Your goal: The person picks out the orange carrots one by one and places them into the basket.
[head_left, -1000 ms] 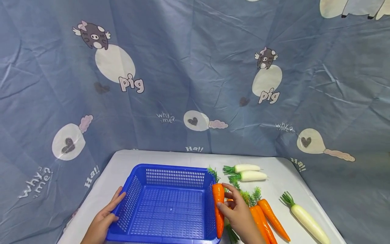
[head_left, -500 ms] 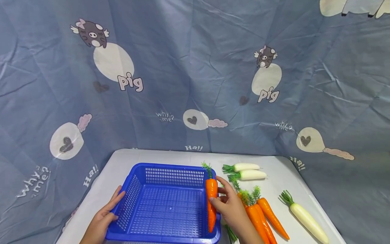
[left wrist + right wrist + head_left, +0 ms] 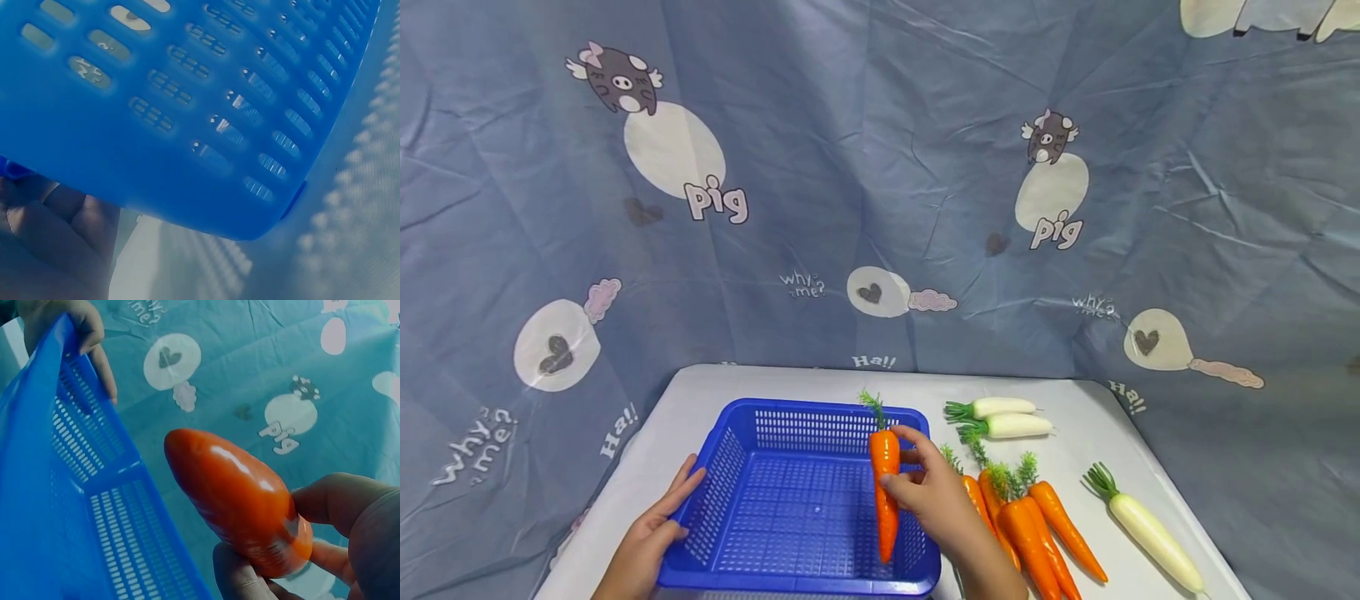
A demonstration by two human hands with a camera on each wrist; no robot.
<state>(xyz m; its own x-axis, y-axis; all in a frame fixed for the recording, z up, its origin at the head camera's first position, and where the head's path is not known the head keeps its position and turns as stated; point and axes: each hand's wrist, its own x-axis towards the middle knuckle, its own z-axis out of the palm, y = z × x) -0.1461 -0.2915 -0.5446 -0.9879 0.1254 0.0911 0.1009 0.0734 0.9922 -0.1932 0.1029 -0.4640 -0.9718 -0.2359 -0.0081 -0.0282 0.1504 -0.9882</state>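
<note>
My right hand [image 3: 936, 492] pinches an orange carrot [image 3: 885, 475] with a green leafy top between thumb and fingers. The carrot hangs over the right part of the blue plastic basket [image 3: 797, 583], top pointing away and tip toward me. In the right wrist view the carrot [image 3: 231, 500] is seen from its tip, apart from the basket wall [image 3: 125, 531]. My left hand [image 3: 651, 533] grips the basket's left rim. The left wrist view shows those fingers [image 3: 56, 231] under the rim, partly cut off by the frame and the basket.
Several carrots [image 3: 1030, 533] lie bunched right of the basket, partly behind my right forearm. Two white radishes [image 3: 1018, 427] lie beyond them, and another white radish [image 3: 1157, 542] rests at the far right of the white table [image 3: 1120, 442]. A printed cloth [image 3: 820, 192] hangs behind.
My right hand has carried the carrot leftward, from the basket's right rim to above its inside. More of the carrots on the table show now. My left hand stays at the left rim.
</note>
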